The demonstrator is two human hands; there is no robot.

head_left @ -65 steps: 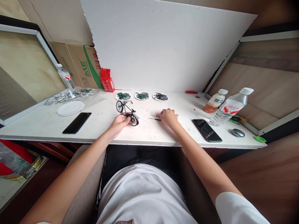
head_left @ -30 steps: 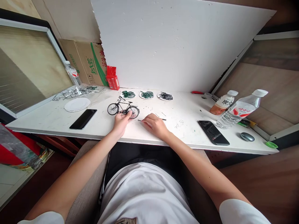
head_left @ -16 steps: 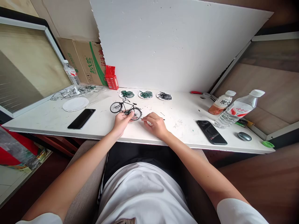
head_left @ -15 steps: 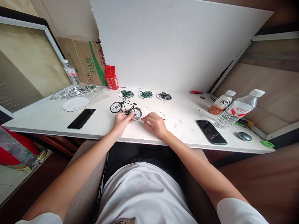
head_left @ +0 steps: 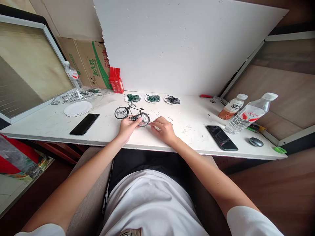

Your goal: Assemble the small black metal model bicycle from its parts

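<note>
A small black model bicycle (head_left: 131,114) stands upright on the white desk (head_left: 172,137). My left hand (head_left: 128,127) grips its frame low down, near the rear wheel. My right hand (head_left: 163,129) rests on the desk just right of that wheel, fingers pinched on a thin dark rod whose tip points at the wheel. Three small white dishes (head_left: 152,98) of green and black model parts sit in a row behind the bicycle.
Left: a black phone (head_left: 84,119), a white plate (head_left: 77,108), plastic part frames (head_left: 73,95), a water bottle (head_left: 72,75), a cardboard box (head_left: 85,62), a red carton (head_left: 116,82). Right: another phone (head_left: 221,137), two bottles (head_left: 248,113), a mouse (head_left: 256,141), a green cap (head_left: 280,150).
My right hand picked up the thin rod from the desk's middle and carried it left to the rear wheel. My left hand turned the bicycle side-on and keeps hold of it.
</note>
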